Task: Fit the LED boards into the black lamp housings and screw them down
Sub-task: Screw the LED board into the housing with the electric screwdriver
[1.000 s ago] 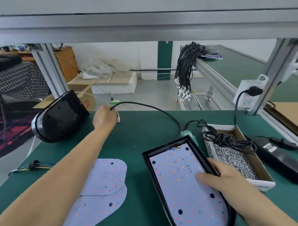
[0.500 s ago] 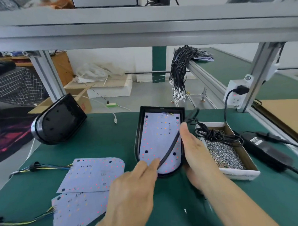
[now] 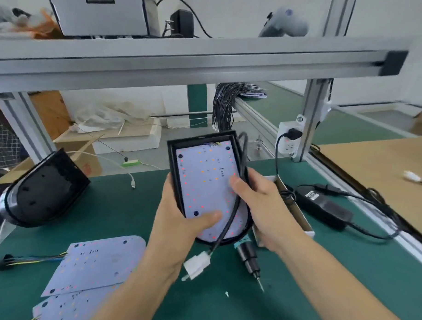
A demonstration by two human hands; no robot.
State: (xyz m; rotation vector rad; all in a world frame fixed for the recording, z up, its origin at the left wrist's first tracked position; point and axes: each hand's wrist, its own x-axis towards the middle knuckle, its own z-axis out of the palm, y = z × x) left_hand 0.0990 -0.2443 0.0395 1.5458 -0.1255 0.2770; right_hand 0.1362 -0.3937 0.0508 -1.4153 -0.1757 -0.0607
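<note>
Now two hands [image 3: 181, 223] [image 3: 259, 203] grip one housing [image 3: 204, 138]; two spare boards [image 3: 98, 262] lie flat.

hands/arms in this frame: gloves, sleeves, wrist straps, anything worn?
Nothing worn that shows. The left hand and right hand are both bare: no gloves, rings or finger cots visible. Both forearms are bare from wrist to the frame's bottom edge, with no sleeve, watch, band or grounding strap in view. No cables or markings on either arm.

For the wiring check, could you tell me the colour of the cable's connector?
White connector, clearest in the head view.
</note>
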